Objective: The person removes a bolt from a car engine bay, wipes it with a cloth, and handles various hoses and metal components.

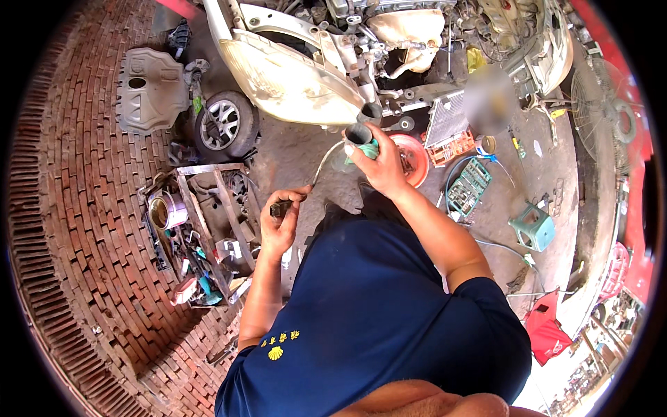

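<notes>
Right hand (383, 165) has its fingers wrapped around a dark open-ended cylinder (358, 133), green material (369, 149) bunched against it, just this side of the car headlight (285, 83). A thin cable (324, 164) slants from beside it down-left to the left hand (281, 228), which is pinching a small dark piece (278, 208); can't tell if the cable's actually attached to the cylinder.

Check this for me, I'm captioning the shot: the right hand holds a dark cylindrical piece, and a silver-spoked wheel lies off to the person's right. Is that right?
Not quite: the head view shows the silver-spoked wheel off to the person's left, not right. The right hand does hold a dark cylindrical piece.
</notes>
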{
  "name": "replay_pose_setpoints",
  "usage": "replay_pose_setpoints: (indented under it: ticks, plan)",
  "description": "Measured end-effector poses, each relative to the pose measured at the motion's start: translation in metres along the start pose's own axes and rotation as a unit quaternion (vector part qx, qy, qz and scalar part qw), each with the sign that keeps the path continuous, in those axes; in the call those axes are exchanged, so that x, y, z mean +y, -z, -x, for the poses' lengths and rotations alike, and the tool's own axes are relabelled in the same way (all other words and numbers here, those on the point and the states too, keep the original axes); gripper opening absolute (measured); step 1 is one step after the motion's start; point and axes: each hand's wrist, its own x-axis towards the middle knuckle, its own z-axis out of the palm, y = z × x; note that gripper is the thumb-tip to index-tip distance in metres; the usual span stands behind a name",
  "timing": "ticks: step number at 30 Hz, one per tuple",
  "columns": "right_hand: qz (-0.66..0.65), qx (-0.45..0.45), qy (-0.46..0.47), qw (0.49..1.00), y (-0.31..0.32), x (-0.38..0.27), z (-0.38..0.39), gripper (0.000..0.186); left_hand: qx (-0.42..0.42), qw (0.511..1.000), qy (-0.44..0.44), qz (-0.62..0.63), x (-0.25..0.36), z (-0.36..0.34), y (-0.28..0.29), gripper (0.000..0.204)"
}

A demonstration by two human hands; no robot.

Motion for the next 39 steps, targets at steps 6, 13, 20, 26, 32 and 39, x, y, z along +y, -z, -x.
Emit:
replay_pose_setpoints:
  ticks: [6,13,20,26,32,39]
  plan:
    - [0.045,-0.020,-0.018,0.999,-0.017,-0.002,0.002,0.041,0.010,1.000,0.000,0.027,0.001,-0.001,0.030,0.010]
    - [0.067,-0.004,-0.016,0.998,-0.043,-0.005,0.005,0.044,0.020,0.996,-0.034,0.079,-0.005,0.001,0.049,0.011]
    - [0.060,0.010,0.007,0.998,-0.055,-0.002,0.004,0.048,0.021,0.995,-0.051,0.089,-0.005,0.001,0.061,0.011]
    - [0.093,-0.005,0.016,0.996,-0.063,-0.021,0.004,0.046,0.025,0.995,-0.056,0.082,-0.001,0.003,0.067,0.011]
    - [0.085,0.006,0.026,0.996,-0.069,-0.024,0.007,0.042,0.016,0.993,-0.058,0.105,-0.003,0.007,0.071,0.012]
    - [0.082,0.013,0.033,0.996,-0.074,-0.033,0.006,0.039,0.014,0.993,-0.061,0.102,0.000,0.009,0.075,0.013]
